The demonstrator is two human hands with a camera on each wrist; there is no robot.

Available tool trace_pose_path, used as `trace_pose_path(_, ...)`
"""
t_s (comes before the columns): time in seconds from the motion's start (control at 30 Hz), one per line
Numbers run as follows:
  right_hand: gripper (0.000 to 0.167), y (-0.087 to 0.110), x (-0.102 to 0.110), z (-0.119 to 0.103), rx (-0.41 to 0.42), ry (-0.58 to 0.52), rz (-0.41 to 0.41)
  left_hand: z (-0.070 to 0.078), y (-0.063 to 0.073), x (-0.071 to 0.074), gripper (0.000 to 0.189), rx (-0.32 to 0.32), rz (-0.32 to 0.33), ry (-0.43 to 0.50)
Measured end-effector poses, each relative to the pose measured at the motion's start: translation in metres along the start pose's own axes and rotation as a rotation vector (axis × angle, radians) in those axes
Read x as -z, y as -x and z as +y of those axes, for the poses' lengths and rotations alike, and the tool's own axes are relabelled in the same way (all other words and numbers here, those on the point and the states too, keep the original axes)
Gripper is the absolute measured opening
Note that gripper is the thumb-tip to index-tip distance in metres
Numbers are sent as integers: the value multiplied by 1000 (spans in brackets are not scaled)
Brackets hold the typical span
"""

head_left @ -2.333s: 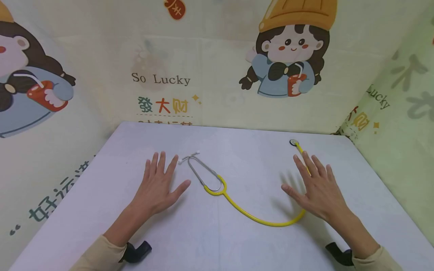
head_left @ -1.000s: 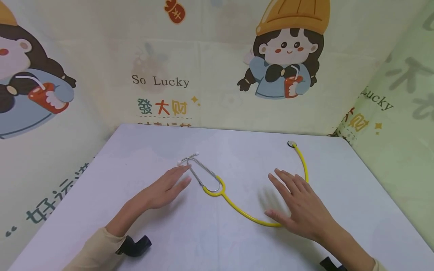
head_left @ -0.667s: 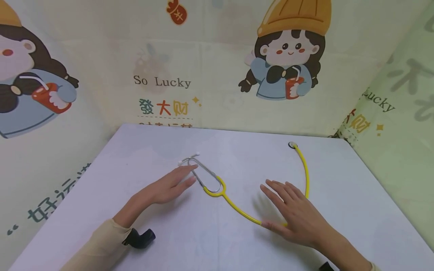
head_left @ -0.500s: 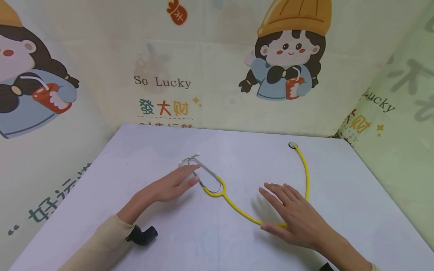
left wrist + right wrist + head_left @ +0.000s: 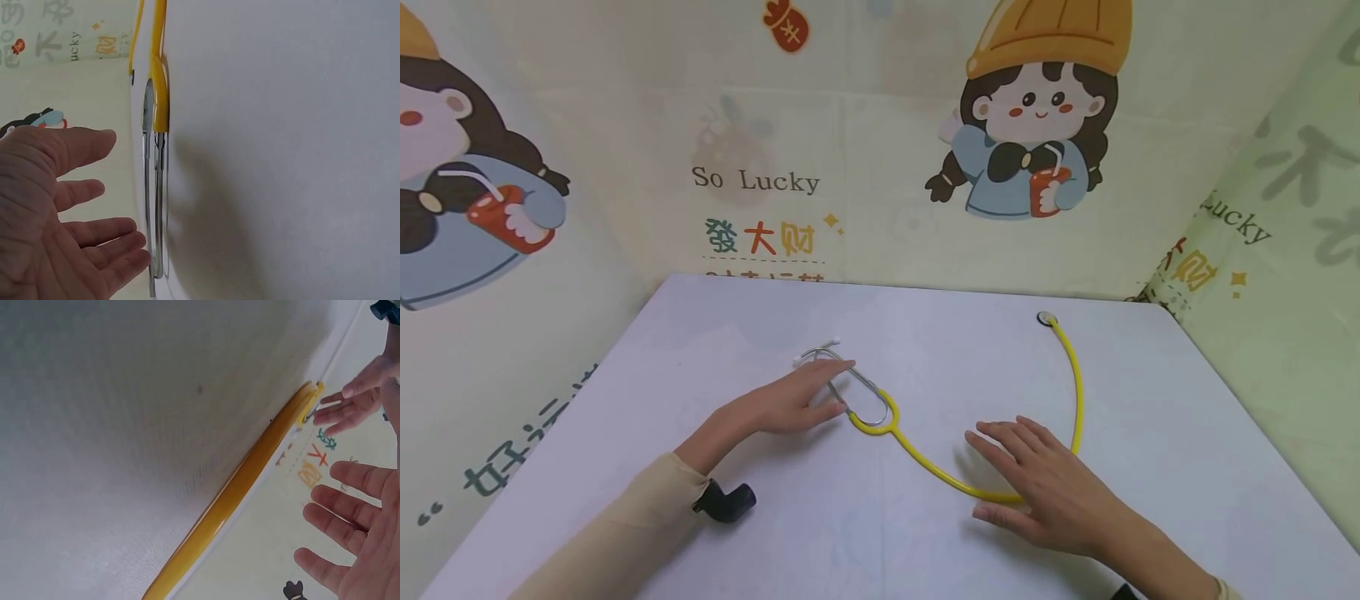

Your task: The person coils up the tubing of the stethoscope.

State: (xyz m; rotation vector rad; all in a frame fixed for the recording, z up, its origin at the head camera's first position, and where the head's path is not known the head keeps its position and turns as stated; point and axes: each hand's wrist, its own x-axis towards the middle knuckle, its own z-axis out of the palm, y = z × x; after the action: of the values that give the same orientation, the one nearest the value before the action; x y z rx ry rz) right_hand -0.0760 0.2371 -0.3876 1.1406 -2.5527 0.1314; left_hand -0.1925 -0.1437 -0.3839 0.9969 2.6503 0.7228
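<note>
So, stethoscope [image 5: 892, 428]: lying on the pale surface [image 5: 880, 542], stretched from left of centre over to the far right in a big lopsided curve

Yellow tubing [image 5: 951, 482]: smooth, glossy, rubbery-looking, round, with a Y fork where it splits toward the metal

Metal ear tubes [image 5: 867, 382]: thin shiny silver rods making a long narrow loop, little white ear tips [image 5: 797, 361] at the far end

Chest piece [image 5: 1047, 319]: small flat disc, dark rim, silvery face, sitting near the back edge of the surface

Surface texture: whitish and matte, kinda fine-grained in the wrist views

Backdrop [image 5: 887, 242]: cream, fabric-looking, soft creases, printed with cartoon figures and "So Lucky" lettering

Left sleeve [image 5: 632, 525]: beige cloth, with a black bent tube-shaped piece [image 5: 730, 503] at the wrist

Left hand [image 5: 790, 404]: fingers fairly straight, not gripping; they reach across the metal loop, thumb right by where metal meets yellow, can't tell if the fingertips actually touch

Right hand [image 5: 1052, 487]: fingers relaxed and spread, not gripping either; it's over the near bend of the yellow tubing and hides part of it, and the right wrist view shows a gap between fingers and tubing
</note>
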Motion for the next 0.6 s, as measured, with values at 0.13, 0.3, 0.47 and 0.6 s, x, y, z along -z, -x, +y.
trace_pose_path(0.13,73,-1,-1,-2,11,-3,-5,-1,-6,2,65,15,-15,-34)
trace_pose_path(0.3,71,1,-2,-6,-12,-19,-56,-4,-13,4,65,17,-34,-67)
trace_pose_path(0.47,65,4,-3,-10,-47,-79,-100,-12,-19,6,65,-77,-30,-76)
trace_pose_path(0.6,60,7,-4,-9,-43,-148,-107,-20,-21,8,65,-87,-45,-25)
